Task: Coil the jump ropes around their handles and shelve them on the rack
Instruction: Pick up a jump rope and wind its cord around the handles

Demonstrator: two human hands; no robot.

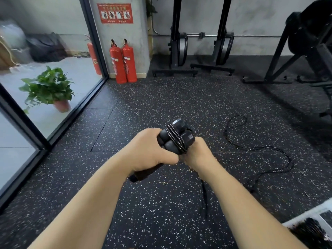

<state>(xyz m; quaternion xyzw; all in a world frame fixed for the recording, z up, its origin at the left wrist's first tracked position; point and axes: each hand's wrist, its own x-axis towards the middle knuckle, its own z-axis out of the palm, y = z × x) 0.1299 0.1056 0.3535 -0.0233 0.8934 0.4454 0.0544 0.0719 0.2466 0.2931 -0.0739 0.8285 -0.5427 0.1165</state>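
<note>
Two black jump-rope handles (173,138) are held side by side in front of me, with a few turns of thin black rope wound across their upper ends. My left hand (150,150) grips the handles around their middle; their lower ends stick out below it. My right hand (196,154) is curled against the handles' right side, holding the rope at the wraps. The loose rest of the rope (269,150) drops from my right hand and trails in loops over the speckled floor to the right.
Two red fire extinguishers (123,62) stand by a pillar ahead. A glass wall and a potted plant (49,88) are on the left. Black exercise machines (203,51) line the back wall and right side. A white object (314,214) shows at the bottom right corner.
</note>
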